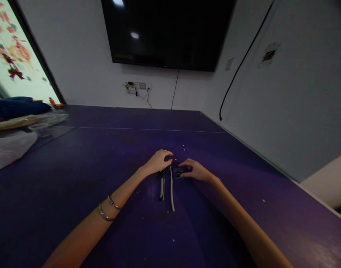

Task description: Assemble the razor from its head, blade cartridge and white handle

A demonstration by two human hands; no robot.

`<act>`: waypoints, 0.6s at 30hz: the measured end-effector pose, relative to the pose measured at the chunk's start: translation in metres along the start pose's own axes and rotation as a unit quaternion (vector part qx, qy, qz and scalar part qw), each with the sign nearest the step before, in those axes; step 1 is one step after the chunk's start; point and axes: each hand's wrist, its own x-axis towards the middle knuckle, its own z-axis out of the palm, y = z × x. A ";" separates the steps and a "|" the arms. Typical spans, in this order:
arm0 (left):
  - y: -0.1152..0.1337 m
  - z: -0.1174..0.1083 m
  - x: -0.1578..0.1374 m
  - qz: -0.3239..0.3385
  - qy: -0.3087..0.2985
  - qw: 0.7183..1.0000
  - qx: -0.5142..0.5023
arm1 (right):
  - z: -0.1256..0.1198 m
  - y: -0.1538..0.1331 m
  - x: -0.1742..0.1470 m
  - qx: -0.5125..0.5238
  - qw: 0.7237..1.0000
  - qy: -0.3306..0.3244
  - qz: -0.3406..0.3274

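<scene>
White cord (172, 191) runs front-to-back on the purple table (148, 238), its far end nearer the left hand (158, 162), whose fingers are parted. Whether the right hand (197, 171) grips the dark block (178, 171), I cannot tell.

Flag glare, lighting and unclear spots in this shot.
Head view: two bright reflections on the television, a bright window at left, a pale sheen on the purple surface at lower right; also head view: the dark item by the right hand is too dim to identify.
</scene>
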 end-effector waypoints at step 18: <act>0.005 0.025 -0.007 0.037 -0.097 0.994 0.033 | 0.007 -0.019 0.003 -0.120 0.993 0.000 -0.020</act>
